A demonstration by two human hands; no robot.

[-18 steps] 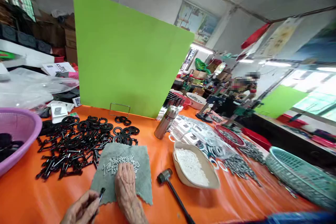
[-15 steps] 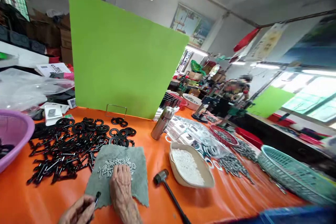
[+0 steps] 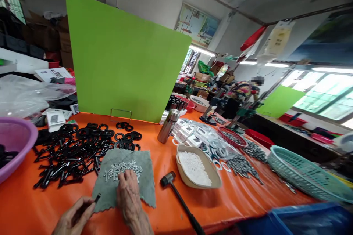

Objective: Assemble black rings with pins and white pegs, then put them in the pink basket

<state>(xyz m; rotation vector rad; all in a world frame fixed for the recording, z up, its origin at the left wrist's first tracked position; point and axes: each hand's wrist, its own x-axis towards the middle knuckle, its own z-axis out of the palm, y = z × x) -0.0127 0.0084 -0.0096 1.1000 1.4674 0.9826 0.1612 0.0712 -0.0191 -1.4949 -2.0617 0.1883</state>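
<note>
My left hand (image 3: 75, 216), at the bottom left, pinches a small black part (image 3: 97, 198) over the near left corner of a grey-green cloth (image 3: 106, 193). My right hand (image 3: 129, 194) rests over the cloth, its fingertips at the near edge of a pile of small silver metal pieces (image 3: 124, 167). Those fingers are bent down and close together; whether a piece is between them is hidden. Black rod-shaped parts (image 3: 59, 165) and black rings (image 3: 128, 137) lie left of and behind the cloth.
A mallet (image 3: 179, 198) lies right of the cloth, beside a beige basin (image 3: 217, 182) of white pieces. Behind stand a steel flask (image 3: 168, 126) and a green board (image 3: 124, 58). A purple basin (image 3: 30, 132) is at left, a teal basket (image 3: 303, 172) at right. A person (image 3: 248, 88) is in the background.
The view has shifted slightly. My left hand has moved a little left with the black part. My right hand remains at the silver pile, its fingertips near the pile's front edge.
</note>
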